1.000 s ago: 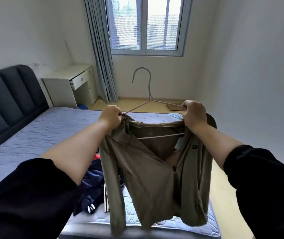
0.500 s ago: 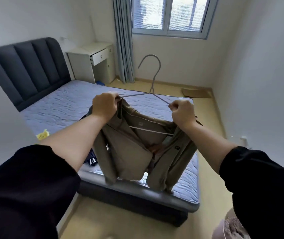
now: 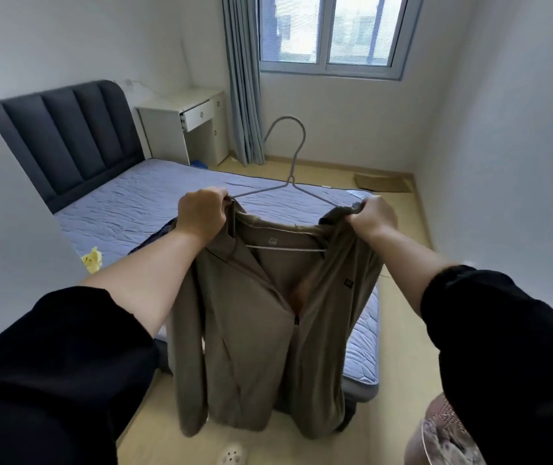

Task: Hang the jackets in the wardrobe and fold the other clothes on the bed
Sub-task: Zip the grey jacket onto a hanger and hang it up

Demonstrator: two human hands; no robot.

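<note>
An olive-brown zip jacket (image 3: 251,330) hangs on a grey wire hanger (image 3: 286,156), held up in front of me above the foot of the bed (image 3: 127,203). My left hand (image 3: 202,213) grips the jacket's left shoulder together with the hanger's end. My right hand (image 3: 370,214) grips the right shoulder in the same way. The hanger's hook points upward. A dark blue garment (image 3: 154,236) lies on the mattress, mostly hidden behind my left forearm. The wardrobe is not in view.
A white desk (image 3: 184,129) with a drawer ajar stands by the grey curtain (image 3: 243,78) under the window. A small yellow item (image 3: 92,260) lies on the mattress edge. A white panel (image 3: 6,229) rises at left. A patterned fabric object (image 3: 443,434) and a white slipper (image 3: 231,454) sit on the floor.
I have stepped back from the bed with the jacket. It now hangs lower and straighter, its hem over the floor at the bed's foot. Both hands keep their grip.
</note>
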